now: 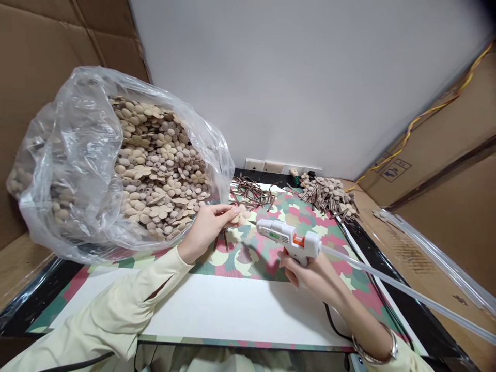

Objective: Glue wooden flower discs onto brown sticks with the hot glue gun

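Pinched between the fingertips of my left hand (211, 227) is a beige flower-shaped piece (242, 215), held just above the patterned table cover. My right hand (304, 271) grips a white hot glue gun (279, 232) with orange parts and a long clear glue stick (387, 281) running out of its back. The gun's nozzle points left and is close to the flower; whether it touches cannot be made out. Thin brown strips (222, 241) show below my left fingers. Beside my left hand a clear plastic bag (89, 155) lies open, full of similar beige and greyish flower pieces (163, 170).
Loose brown strips (253, 194) lie behind my hands. A heap of flowers with brown stems (333, 196) is at the back right. More clear glue sticks (437, 253) rest on cardboard at right. Cardboard walls (445, 150) flank both sides; a black cable (335, 323) hangs near my right wrist.
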`<move>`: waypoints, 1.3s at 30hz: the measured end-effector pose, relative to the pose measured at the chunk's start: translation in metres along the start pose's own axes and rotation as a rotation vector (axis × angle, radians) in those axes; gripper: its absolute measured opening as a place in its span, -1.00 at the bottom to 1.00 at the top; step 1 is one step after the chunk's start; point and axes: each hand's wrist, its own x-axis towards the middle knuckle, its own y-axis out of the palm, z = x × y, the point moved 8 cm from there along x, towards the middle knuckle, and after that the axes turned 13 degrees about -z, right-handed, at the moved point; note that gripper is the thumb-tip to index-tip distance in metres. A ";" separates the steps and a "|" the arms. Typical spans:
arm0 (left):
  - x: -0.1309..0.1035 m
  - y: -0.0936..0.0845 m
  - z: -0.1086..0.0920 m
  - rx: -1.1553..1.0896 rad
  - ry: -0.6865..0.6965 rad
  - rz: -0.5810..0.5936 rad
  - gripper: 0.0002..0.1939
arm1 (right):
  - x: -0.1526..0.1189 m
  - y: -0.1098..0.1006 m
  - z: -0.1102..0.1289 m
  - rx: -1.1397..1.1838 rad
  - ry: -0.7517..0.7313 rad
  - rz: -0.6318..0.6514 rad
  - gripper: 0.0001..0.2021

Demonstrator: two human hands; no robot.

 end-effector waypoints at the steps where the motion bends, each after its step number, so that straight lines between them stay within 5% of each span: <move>1: 0.000 0.000 -0.001 0.006 0.003 -0.003 -0.65 | -0.001 -0.001 0.001 0.025 -0.003 -0.003 -0.71; 11: -0.002 -0.002 -0.011 0.250 0.111 -0.093 -0.69 | -0.001 0.000 0.010 0.071 -0.023 0.024 -0.74; 39: -0.002 -0.004 -0.007 0.180 0.037 -0.087 -0.67 | -0.001 0.000 0.009 0.060 -0.015 0.007 -0.72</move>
